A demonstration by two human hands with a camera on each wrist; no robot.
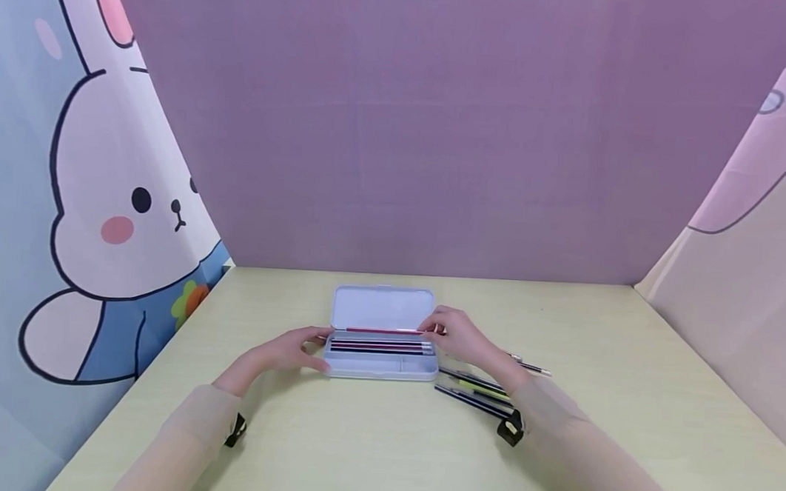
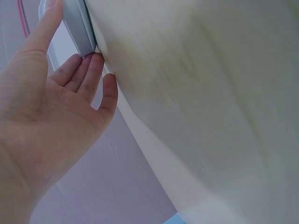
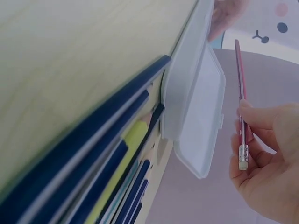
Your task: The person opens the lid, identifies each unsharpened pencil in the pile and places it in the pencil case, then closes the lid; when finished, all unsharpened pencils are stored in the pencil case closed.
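Note:
A white pencil case (image 1: pixel 363 362) lies on the table with its lid (image 1: pixel 383 304) open toward the back. My left hand (image 1: pixel 290 348) steadies its left end, thumb at the front corner and fingers behind; in the left wrist view the fingertips (image 2: pixel 96 59) meet the case's edge. Between thumb and fingers, my right hand (image 3: pixel 268 149) pinches a red striped pencil (image 3: pixel 240 74) near its silver ferrule and eraser. The head view shows this pencil level above the case's back edge. Several striped pencils (image 1: pixel 377 346) lie side by side in the rear compartment.
Right of the case, several loose pencils (image 1: pixel 471 402), mostly dark and one yellow-green, lie under my right forearm. A few eraser ends (image 1: pixel 536 369) stick out beyond it. A purple panel (image 1: pixel 432 129) stands behind the table, with patterned curtains (image 1: pixel 122 187) at the sides.

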